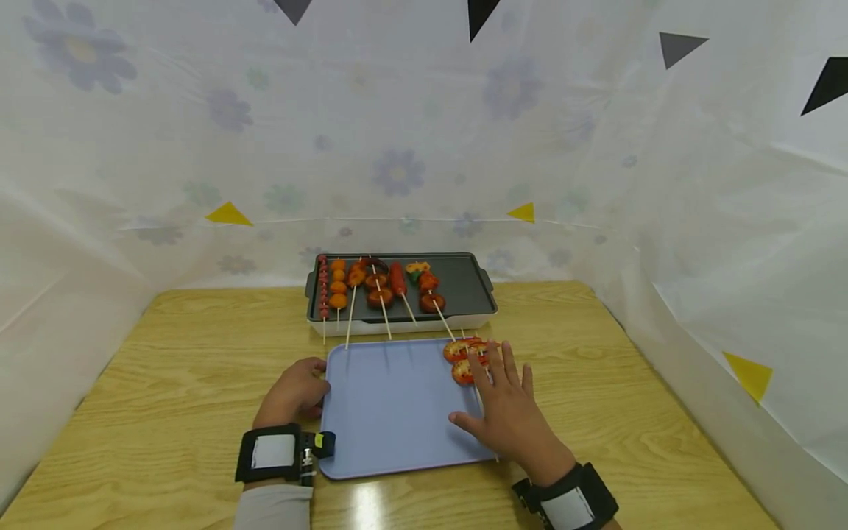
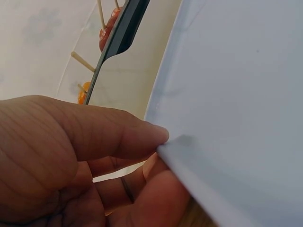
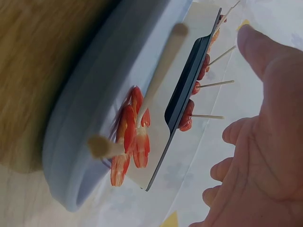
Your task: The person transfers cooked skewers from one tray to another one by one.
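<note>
A light blue-purple tray lies on the table. My left hand holds its left edge; the left wrist view shows thumb and fingers pinching the tray's rim near a corner. Red-orange shrimp skewers rest at the tray's right side. Over them hovers my right hand, its fingers spread and straight. From the right wrist view, the right hand holds nothing and stands apart from the shrimp. Two blurred stick ends point toward that camera. The hand partly hides the shrimp in the head view.
Behind the tray stands a dark grill pan on a white base. Several skewers lie across it, among them a red sausage, orange balls and mushroom slices. Their sticks overhang the front edge. Flowered white sheeting surrounds the table.
</note>
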The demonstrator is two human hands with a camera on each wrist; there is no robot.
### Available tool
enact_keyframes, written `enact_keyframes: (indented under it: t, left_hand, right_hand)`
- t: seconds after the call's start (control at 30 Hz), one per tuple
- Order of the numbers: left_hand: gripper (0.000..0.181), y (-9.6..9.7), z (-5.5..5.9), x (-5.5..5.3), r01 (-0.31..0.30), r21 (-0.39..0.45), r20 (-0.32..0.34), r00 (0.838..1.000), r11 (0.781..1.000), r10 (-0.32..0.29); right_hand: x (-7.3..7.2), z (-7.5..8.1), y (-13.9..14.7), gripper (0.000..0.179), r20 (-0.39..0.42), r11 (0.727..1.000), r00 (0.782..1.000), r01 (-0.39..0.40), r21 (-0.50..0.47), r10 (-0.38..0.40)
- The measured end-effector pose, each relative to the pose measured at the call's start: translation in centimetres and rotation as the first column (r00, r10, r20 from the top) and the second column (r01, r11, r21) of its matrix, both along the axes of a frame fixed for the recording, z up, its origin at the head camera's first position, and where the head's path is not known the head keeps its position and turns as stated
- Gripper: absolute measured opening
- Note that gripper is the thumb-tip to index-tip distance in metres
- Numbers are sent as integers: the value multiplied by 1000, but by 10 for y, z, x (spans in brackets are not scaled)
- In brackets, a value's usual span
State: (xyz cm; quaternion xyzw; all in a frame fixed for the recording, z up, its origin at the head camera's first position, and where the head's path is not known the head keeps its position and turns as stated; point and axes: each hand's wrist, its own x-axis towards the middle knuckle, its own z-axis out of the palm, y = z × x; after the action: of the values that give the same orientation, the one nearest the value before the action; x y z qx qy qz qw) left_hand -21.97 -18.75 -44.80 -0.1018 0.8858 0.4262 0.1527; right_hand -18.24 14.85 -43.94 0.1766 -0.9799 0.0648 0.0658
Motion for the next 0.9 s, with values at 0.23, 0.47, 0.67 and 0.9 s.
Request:
enact_keyframes:
  t: [0.23, 0.47, 0.67, 0.9]
  left_hand:
    - [49, -1, -1, 0, 13, -2, -18, 1000, 1000, -13]
    - [49, 1, -1, 1, 0, -3, -6, 1000, 1000, 0]
    - [48, 0, 1, 0, 13, 1, -5, 1000, 1000, -13]
    - [48, 1, 1, -1, 14, 8, 0, 1000, 1000, -14]
  right_hand:
    - [-7, 2, 0, 95, -40, 999, 998, -46, -11, 46]
    - [-23, 13, -1, 86, -132, 995, 986, -102, -6, 100]
    - [-41, 26, -4, 82, -164, 990, 978, -138, -29, 132]
    - [-59, 30, -14, 81, -152, 990, 979, -142, -20, 137]
